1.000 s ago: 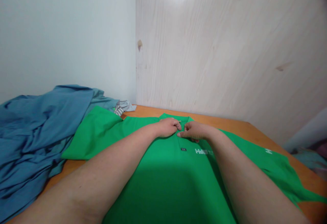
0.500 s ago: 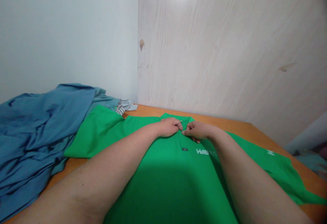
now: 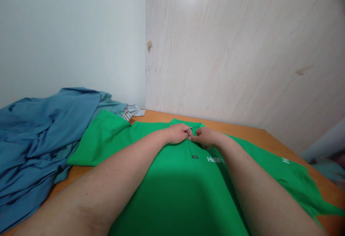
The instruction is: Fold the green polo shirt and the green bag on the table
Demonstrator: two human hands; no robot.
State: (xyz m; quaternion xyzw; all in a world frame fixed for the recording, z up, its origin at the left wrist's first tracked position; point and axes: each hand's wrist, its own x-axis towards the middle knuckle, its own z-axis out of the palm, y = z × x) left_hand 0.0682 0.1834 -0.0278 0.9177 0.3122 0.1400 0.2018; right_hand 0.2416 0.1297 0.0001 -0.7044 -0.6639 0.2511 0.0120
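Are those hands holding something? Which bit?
The left hand and right hand touch the green shirt at its front placket, below the collar; I can't tell if they pinch it.

1. Crumpled blue fabric (image 3: 54,124) lay heaped on the left part of the wooden table (image 3: 248,131).
2. Grey, partly striped cloth (image 3: 136,110) sat just beside it, at the far edge.
3. Behind that edge, a wood-grain panel (image 3: 215,67) met a pale wall (image 3: 72,31).
4. Past the right edge, fabric (image 3: 327,167) showed blurrily.
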